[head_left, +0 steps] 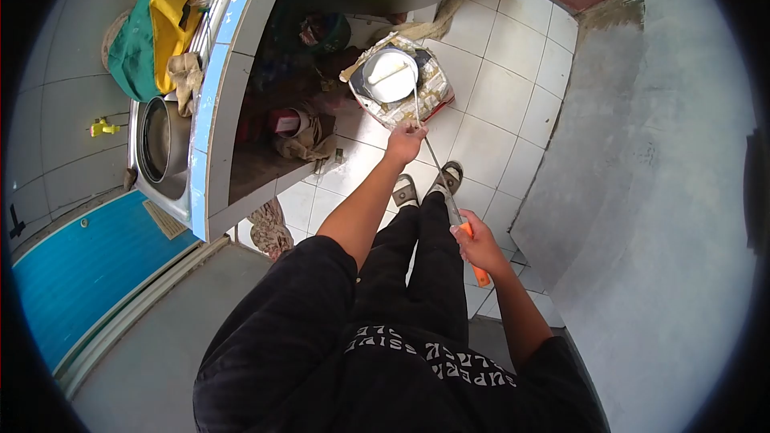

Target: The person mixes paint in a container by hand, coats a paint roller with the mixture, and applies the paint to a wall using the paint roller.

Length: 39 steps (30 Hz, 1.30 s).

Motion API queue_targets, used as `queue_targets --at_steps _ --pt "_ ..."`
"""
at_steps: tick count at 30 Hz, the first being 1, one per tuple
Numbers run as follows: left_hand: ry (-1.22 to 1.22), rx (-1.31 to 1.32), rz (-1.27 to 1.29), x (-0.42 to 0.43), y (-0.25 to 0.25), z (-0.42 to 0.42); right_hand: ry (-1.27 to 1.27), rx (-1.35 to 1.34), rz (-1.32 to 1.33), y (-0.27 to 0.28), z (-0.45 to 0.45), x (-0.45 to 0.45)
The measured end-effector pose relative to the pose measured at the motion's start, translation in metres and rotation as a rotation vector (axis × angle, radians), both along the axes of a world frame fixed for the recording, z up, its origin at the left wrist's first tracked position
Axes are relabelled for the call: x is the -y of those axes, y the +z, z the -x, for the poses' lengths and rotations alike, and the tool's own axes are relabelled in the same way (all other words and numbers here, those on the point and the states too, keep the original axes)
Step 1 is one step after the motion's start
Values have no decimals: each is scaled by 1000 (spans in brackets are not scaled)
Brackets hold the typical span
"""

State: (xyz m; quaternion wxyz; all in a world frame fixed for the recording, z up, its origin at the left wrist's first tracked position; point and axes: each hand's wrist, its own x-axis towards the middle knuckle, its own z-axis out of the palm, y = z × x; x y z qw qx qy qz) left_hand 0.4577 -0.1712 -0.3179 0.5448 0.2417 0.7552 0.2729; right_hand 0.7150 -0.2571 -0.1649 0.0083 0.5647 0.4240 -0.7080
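My right hand is wrapped round the orange handle of a paint roller. Farther up, the fingers of my left hand are closed on the roller's thin metal rod. The white roller head lies in a bucket with white paint inside. This bucket stands on a paint-spattered box or sack on the tiled floor, just beyond my feet. Part of the roller head blends with the white paint, so its outline is hard to make out.
Left of me stands a tiled counter with a sink and cloths. Beneath it are a container and rags. A grey plastered wall rises on the right, and a blue door panel is at lower left.
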Motion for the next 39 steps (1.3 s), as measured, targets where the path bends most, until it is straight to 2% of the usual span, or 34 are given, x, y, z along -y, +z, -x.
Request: queue_targets --at_steps 2,5,12,14,17,21,28,39 --pt "13 37 -79 3 -11 -2 -46 -27 28 -1 0 2" --pt "67 53 -95 2 1 -5 -59 -30 49 1 2 0" --pt "39 73 -85 8 -30 0 -64 -38 61 5 4 0" --pt "-20 -50 -78 9 -37 1 -70 -31 54 2 4 2" --pt "-15 -44 -65 4 1 -2 -43 -44 30 3 3 2" --pt "-87 -152 -49 4 4 -3 -54 -37 48 1 2 4" --pt "-67 -210 -60 9 5 -6 -60 -50 59 0 -5 6" --pt "-9 -70 -133 11 13 -14 -101 -91 43 -4 -21 22"
